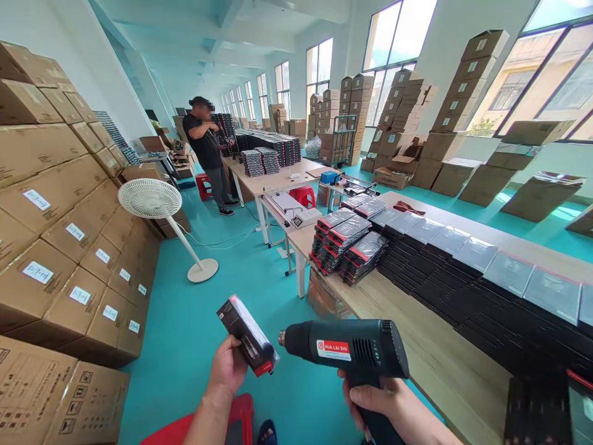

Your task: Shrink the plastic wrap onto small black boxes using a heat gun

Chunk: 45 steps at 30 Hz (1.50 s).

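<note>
A turquoise floor (180,334) spreads through the hall, with a wall of brown cartons (69,228) stacked on the left. A long desk (445,355) runs along the right, carrying rows of flat black boxes (463,296) and, at its left end, a pile of shiny wrapped packs (347,238). Farther back stands a co-worker in black (204,145). A white fan (151,199) stands near the cartons. In front, the right hand (377,402) has its fingers wrapped around the handle of a dark heat gun (343,346), its nozzle facing, but apart from, a small black-and-red box (245,337). The left hand (227,369) holds that box tilted above the floor, fingers pinching its lower part
</note>
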### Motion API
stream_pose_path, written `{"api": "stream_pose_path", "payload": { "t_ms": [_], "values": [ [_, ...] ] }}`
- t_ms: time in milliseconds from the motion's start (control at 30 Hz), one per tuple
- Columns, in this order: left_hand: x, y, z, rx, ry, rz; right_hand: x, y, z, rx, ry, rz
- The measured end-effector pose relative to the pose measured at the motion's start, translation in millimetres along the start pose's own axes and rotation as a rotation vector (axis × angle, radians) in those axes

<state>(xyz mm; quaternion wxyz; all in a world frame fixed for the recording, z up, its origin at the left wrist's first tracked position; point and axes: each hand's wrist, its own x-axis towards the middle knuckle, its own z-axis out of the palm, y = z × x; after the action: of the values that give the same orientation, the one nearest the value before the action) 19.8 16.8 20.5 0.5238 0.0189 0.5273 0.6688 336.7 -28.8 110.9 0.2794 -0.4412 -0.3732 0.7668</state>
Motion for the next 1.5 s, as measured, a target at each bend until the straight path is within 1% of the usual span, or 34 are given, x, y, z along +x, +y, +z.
{"api": "stream_pose_path", "payload": {
  "t_ms": [67, 167, 267, 400, 567, 700, 767, 833, 900, 967, 1000, 1067, 1133, 1200, 1267, 1300, 1400, 1433, 1500],
  "values": [
    [-1.8, -3.6, -3.1, 0.044, -0.033, -0.031, 3.8, -2.4, 0.3, 0.049, -0.027, -0.029],
    [-1.9, -9.5, -11.0, 0.173, -0.141, -0.053, 10.9, -10.4, 0.8, 0.095, -0.093, -0.064],
    [-2.2, -13.7, -17.5, 0.284, -0.24, -0.067, 17.4, -20.1, 2.6, 0.097, -0.09, -0.093],
    [-7.5, -14.6, -18.4, 0.343, -0.288, -0.091, 21.9, -31.1, 4.8, 0.075, -0.098, -0.099],
    [-15.4, -13.8, -16.4, 0.409, -0.316, -0.098, 26.5, -46.2, 1.6, 0.034, -0.092, -0.114],
    [-13.2, -14.8, -20.0, 0.387, -0.363, -0.136, 29.4, -58.6, 1.0, -0.032, -0.11, -0.107],
    [-9.5, -14.5, -21.6, 0.348, -0.33, -0.145, 26.7, -61.0, 3.8, -0.113, -0.123, -0.06],
    [-6.2, -12.7, -21.9, 0.3, -0.283, -0.124, 21.1, -57.0, 7.1, -0.242, -0.159, 0.02],
    [-4.9, -8.6, -21.3, 0.253, -0.248, -0.074, 14.4, -45.4, 8.1, -0.359, -0.199, 0.094],
    [-5.8, -2.3, -21.1, 0.227, -0.228, -0.028, 9.2, -28.2, 5.0, -0.394, -0.193, 0.113],
    [-6.8, 1.6, -21.6, 0.222, -0.213, -0.009, 7.6, -19.0, 2.0, -0.368, -0.169, 0.111],
    [-8.3, 10.2, -23.9, 0.236, -0.177, 0.046, 6.7, -3.6, -6.0, -0.247, -0.101, 0.11],
    [-7.6, 19.0, -27.7, 0.32, -0.188, 0.171, 7.7, 4.5, -14.8, -0.094, -0.03, 0.1],
    [-3.9, 26.9, -31.6, 0.494, -0.275, 0.318, 9.5, 4.4, -22.9, 0.024, 0.027, 0.054],
    [1.9, 33.1, -34.1, 0.698, -0.366, 0.445, 11.1, -0.9, -29.7, 0.09, 0.058, -0.001],
    [4.9, 35.5, -34.4, 0.783, -0.381, 0.507, 11.7, -4.3, -32.5, 0.11, 0.056, -0.024],
    [10.4, 39.8, -31.5, 0.928, -0.352, 0.704, 13.2, -14.2, -37.2, 0.138, 0.02, -0.06],
    [10.6, 40.4, -29.7, 0.953, -0.352, 0.744, 13.7, -17.2, -37.4, 0.137, 0.008, -0.065],
    [9.0, 41.1, -25.9, 0.989, -0.375, 0.763, 14.7, -23.2, -36.5, 0.13, -0.013, -0.062]
  ]
}}
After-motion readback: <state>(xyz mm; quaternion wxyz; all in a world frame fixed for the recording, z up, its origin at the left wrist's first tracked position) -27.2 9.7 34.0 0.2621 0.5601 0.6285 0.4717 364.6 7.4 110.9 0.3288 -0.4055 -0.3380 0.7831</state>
